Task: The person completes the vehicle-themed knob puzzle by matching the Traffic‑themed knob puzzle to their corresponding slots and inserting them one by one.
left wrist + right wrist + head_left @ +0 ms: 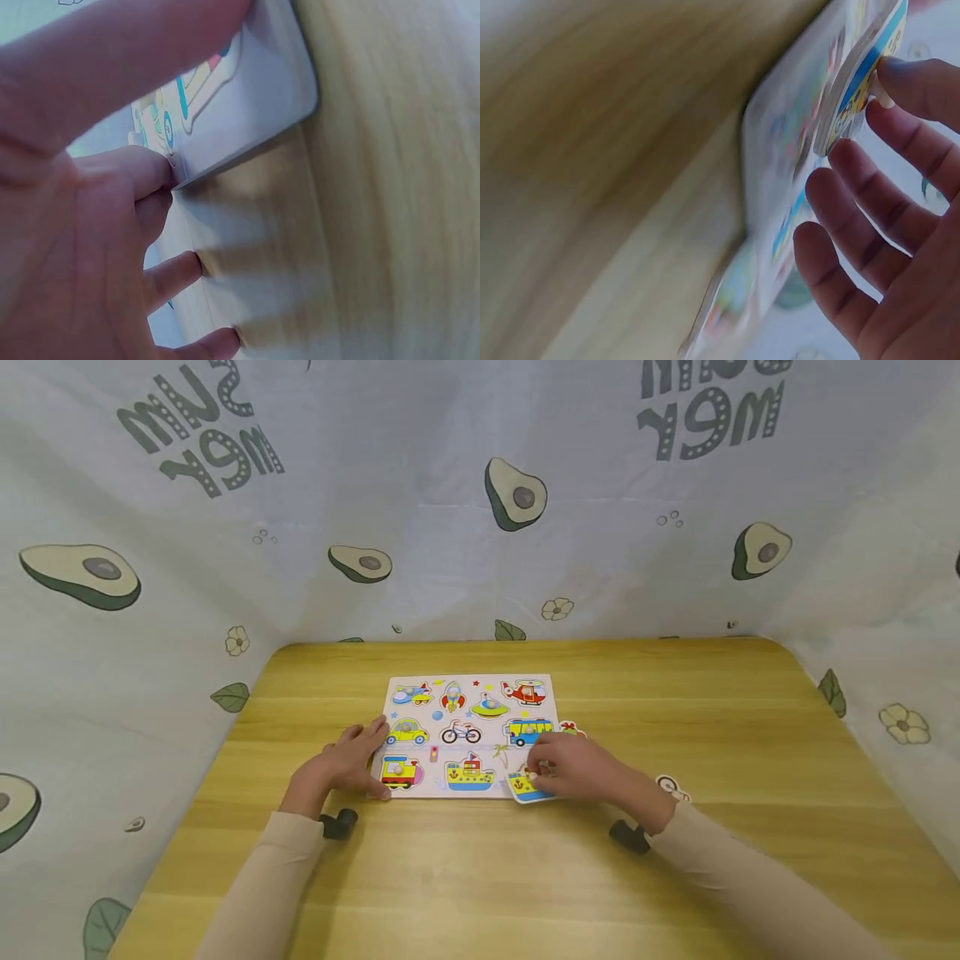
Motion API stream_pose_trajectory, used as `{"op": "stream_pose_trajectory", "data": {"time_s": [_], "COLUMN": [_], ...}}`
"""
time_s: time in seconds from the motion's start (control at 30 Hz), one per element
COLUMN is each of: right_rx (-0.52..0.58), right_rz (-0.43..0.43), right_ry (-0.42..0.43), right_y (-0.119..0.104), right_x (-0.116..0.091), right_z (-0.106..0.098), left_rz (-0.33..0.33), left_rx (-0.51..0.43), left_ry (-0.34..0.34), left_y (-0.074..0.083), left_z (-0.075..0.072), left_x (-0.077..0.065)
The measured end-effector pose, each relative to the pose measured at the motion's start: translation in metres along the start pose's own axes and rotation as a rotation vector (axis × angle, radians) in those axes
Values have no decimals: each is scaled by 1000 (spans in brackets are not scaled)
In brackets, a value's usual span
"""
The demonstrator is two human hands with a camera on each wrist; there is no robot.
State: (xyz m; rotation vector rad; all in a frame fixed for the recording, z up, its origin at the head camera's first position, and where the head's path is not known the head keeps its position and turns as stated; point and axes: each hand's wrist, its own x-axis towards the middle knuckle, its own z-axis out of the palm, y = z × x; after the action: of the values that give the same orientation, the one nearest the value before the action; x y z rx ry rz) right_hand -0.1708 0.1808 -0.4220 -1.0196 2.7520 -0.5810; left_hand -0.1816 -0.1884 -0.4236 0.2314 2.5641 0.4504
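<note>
A peg puzzle board (442, 681) with vehicle pictures lies on the table. My left hand (350, 758) rests at its left edge, thumb by the near corner and fingers spread. In the left wrist view, the thumb (127, 64) crosses over the board's corner and other fingertips touch the tabletop. My right hand (573, 768) pinches the small knob of a yellow-and-blue ship puzzle piece (522, 789) over the board's near right part. This piece (866, 71) is tilted in the right wrist view, its remaining fingers loosely bent. A ship picture (470, 774) without a knob shows on the board.
A puzzle piece with a wheel (672, 787) lies on the wooden table (465, 877), right of the right wrist. Another piece with red on it (572, 727) sits by the board's right edge, partly hidden by the hand. An avocado-print cloth (435, 510) hangs behind.
</note>
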Motion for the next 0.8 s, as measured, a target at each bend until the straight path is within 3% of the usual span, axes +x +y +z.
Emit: {"op": "stream_pose_trajectory", "data": {"time_s": [0.17, 0.33, 0.8], "right_rx": [58, 52, 51], "right_rz": [-18, 30, 72], "right_ry": [-1, -2, -21], "right_y": [-26, -47, -55], "right_x": [20, 40, 69], "right_z": [10, 15, 34], "left_rz": [1, 4, -21], "left_rx": [13, 5, 4], "left_ry": [-15, -10, 0], "left_y": [1, 0, -1], "left_z": [-2, -2, 0], "left_x": [2, 4, 3]}}
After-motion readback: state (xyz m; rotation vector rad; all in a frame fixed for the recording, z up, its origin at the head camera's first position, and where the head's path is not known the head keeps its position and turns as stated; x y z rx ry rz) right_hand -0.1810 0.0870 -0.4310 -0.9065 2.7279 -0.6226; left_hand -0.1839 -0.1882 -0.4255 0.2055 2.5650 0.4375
